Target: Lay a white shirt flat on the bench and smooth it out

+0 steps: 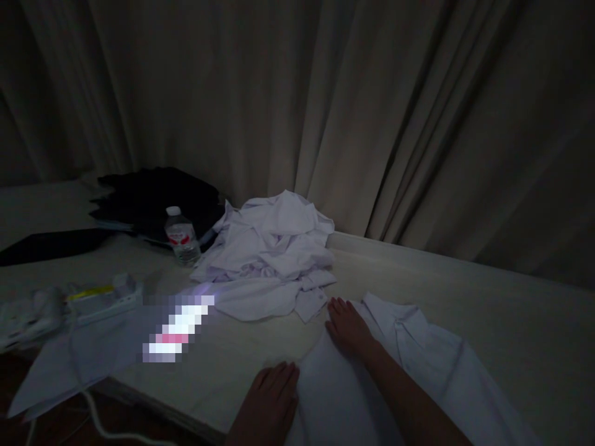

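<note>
- White cotton shirt (418, 371), laid out flat, covers the near right part of the pale table top (488, 297); its collar end lies toward the middle of the table.
- Left hand (274, 396) lies palm down with fingers straight and together, pressed on the near left edge of that shirt; it grips nothing.
- Right hand (348, 328) lies palm down too, fingers stretched out flat on the upper left edge of the same shirt, close to the collar; it holds nothing, only presses the cloth.
- Crumpled heap of white shirts (269, 254) sits just beyond the right hand, with one cuff close to the fingertips.
- Clear plastic water bottle with a white cap and red label (182, 238) stands upright just left of the heap.
- Dark folded clothes (153, 198) are stacked behind the bottle, against the beige pleated curtain (372, 111).
- White box with a yellow strip (102, 297) rests near the left edge of the table; the light is too dim to tell what it is.
</note>
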{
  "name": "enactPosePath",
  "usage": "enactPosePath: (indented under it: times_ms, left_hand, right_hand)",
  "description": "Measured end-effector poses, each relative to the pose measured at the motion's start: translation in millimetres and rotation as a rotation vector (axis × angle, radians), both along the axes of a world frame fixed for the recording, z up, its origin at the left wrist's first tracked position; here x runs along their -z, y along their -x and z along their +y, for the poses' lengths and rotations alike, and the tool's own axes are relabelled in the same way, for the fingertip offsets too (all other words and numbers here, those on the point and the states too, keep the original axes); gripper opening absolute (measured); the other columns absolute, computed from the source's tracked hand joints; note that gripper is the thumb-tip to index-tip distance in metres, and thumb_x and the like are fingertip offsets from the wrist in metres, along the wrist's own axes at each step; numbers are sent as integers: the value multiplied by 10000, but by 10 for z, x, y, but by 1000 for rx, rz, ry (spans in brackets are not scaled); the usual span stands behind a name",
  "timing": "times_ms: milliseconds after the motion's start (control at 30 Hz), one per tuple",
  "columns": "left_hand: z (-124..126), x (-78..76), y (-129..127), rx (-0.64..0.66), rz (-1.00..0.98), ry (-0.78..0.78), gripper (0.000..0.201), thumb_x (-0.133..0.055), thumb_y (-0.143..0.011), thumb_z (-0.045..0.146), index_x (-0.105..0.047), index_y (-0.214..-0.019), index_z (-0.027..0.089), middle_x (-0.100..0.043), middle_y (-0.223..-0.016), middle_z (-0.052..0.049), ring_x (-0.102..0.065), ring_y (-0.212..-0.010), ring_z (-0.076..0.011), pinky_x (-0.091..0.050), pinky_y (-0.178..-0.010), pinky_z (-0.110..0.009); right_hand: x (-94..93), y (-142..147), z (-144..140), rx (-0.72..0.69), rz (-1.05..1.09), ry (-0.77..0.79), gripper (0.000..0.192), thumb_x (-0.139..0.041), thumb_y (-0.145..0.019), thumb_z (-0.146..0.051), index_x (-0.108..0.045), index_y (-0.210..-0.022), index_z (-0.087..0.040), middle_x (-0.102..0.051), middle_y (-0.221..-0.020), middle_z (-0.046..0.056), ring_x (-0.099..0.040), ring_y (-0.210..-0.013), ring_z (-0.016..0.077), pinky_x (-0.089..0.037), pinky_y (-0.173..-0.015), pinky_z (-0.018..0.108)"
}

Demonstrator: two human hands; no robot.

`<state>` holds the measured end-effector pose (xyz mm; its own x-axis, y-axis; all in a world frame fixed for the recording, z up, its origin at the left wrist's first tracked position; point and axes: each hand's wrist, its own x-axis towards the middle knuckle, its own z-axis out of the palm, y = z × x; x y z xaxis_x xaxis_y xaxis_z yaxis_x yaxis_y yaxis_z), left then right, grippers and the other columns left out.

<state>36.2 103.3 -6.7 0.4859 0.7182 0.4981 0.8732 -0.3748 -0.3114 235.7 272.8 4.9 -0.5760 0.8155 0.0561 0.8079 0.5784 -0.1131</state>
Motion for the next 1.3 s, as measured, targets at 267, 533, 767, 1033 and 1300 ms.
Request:
enactPosePath:
  times_ms: [267, 533, 767, 1033, 1300]
  left_hand:
    - [-59, 130, 48, -13, 27, 29, 412, -526, -774, 263, -542, -1175, 169, -657, -1174, -25, -608, -1043, -196, -521, -845, -350]
    - [95, -75, 17, -173, -320, 326, 302, -435, -857, 223, -568, -1123, 169, -671, -1081, -78, -603, -974, -212, -491, -839, -384]
    - [278, -339, -109, -277, -530, 687, 363, -282, -917, 269, -639, -902, 202, -651, -911, -72, -583, -884, -199, -455, -821, -378]
    - [330, -380, -162, -278, -357, 691, 389, -287, -908, 298, -642, -811, 173, -648, -850, -94, -590, -819, -219, -444, -771, -402]
    - [342, -389, -158, -288, -317, 725, 331, -349, -880, 392, -599, -854, 178, -658, -857, -92, -616, -793, -240, -453, -716, -385]
  right_hand:
    - [105, -43, 55, 32, -31, -8, 656, -157, -904, -529, -282, -1402, -121, -267, -1490, 118, -197, -1376, 283, -139, -1132, 463]
    - [151, -57, 49, 30, -49, -19, 688, -120, -893, -558, -250, -1414, -127, -233, -1501, 115, -192, -1379, 275, -136, -1131, 451]
    - [160, -67, 31, 34, -47, -48, 680, -118, -895, -558, -248, -1415, -141, -242, -1500, 102, -202, -1376, 266, -128, -1129, 450]
    - [172, -68, 49, 47, -63, -45, 675, -121, -893, -562, -230, -1421, -155, -233, -1506, 90, -189, -1379, 263, -104, -1128, 456]
    - [208, -75, 50, 48, -55, -91, 678, -128, -893, -562, -255, -1413, -146, -267, -1494, 96, -222, -1365, 279, -115, -1125, 463]
